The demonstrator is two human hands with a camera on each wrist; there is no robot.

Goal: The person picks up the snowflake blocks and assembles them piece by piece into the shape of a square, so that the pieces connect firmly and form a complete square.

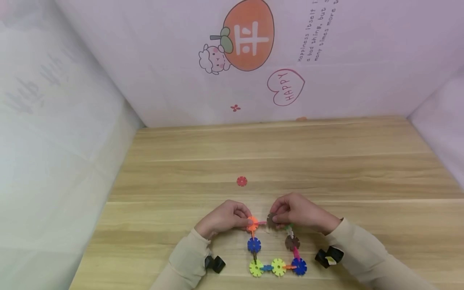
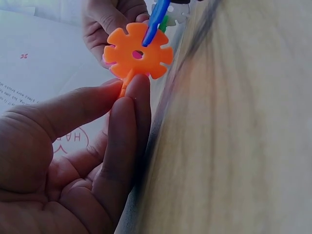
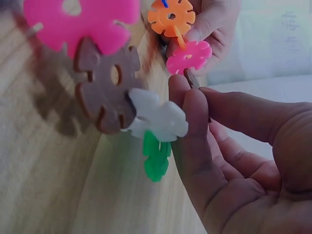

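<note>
In the head view, notched plastic discs are slotted together into a chain bent in a near rectangle. My left hand point(image 1: 226, 217) pinches an orange disc point(image 1: 252, 222) at the upper left corner. My right hand point(image 1: 297, 211) pinches a brown disc point(image 1: 271, 220) between thumb and fingers. Between them a pink disc point(image 3: 190, 57) is joined to the orange one and meets the brown disc's edge. A green disc point(image 3: 156, 158), slotted to a white disc point(image 3: 158, 117), hangs at the other end, apart from the pinched brown disc.
Blue point(image 1: 254, 245), yellow-green point(image 1: 278, 267) and a second brown disc point(image 1: 292, 243) form the nearer sides. A loose red disc point(image 1: 241, 181) lies beyond the hands on the wooden table point(image 1: 174, 169). Black wrist-worn devices point(image 1: 215, 264) sit at both sleeves. Printed white cloth point(image 1: 174, 72) stands behind.
</note>
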